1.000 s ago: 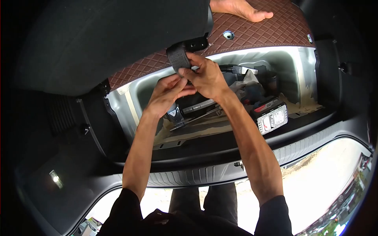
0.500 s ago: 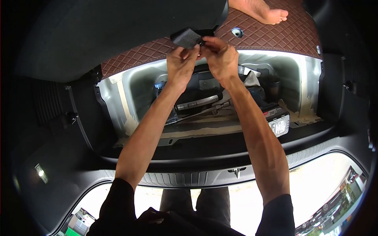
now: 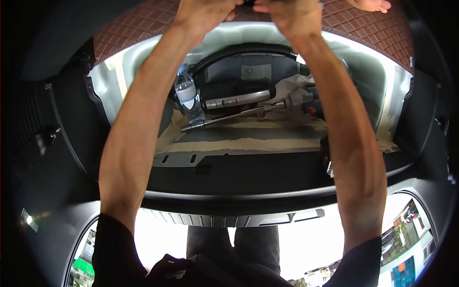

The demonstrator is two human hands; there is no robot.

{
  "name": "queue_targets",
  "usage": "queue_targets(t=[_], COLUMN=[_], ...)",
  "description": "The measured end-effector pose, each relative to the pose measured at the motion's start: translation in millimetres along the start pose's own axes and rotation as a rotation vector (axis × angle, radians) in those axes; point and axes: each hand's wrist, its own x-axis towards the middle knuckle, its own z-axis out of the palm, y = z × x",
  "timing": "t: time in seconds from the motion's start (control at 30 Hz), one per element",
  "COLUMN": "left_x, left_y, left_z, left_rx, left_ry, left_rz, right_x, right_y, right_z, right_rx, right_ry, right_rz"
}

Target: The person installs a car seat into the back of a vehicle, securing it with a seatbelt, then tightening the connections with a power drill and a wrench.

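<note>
Both my arms reach up to the top edge of the view over an open car boot. My left hand (image 3: 205, 12) and my right hand (image 3: 287, 14) meet there, fingers closed on a black strap (image 3: 248, 2), of which only a sliver shows; the fingertips are cut off by the frame. Below the hands lies the boot's metal well (image 3: 114, 81).
In the well lie a water bottle (image 3: 187, 95), a black hose (image 3: 239, 51), a black case with a silver handle (image 3: 239, 98), a long metal rod (image 3: 224, 118) and a power tool (image 3: 311, 103). A brown quilted mat (image 3: 363, 31) lies behind, with another person's foot (image 3: 370, 5) on it.
My hands have risen with the strap to the top edge of the view. The view has tilted down, so more of the well shows and the battery is now mostly hidden behind my right forearm.
</note>
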Motion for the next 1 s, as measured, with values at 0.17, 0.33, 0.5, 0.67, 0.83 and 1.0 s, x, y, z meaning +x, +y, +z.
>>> queue_targets(t=[0.17,0.33,0.5,0.67,0.83,1.0], left_x=[6,5,-9,-4,-6,-6], left_y=[-16,-41,-11,-12,-6,2], left_z=[6,5,18,13,25,40], left_rx=[-0.168,-0.389,-0.041,0.000,0.088,0.265], left_ry=[0.011,0.067,0.219,0.229,0.296,0.474], left_rz=[0.110,0.047,-0.007,-0.091,-0.030,-0.078], right_x=[-14,-2,4,0,0,-4], right_y=[-78,-49,-1,-5,-6,-7], right_z=[-15,-38,-37,-33,-33,-30], right_rx=[-0.607,-0.686,-0.626,-0.467,-0.397,-0.551], right_ry=[0.063,0.125,0.004,0.080,0.078,0.100], right_rz=[0.049,-0.354,-0.057,-0.006,0.016,0.010])
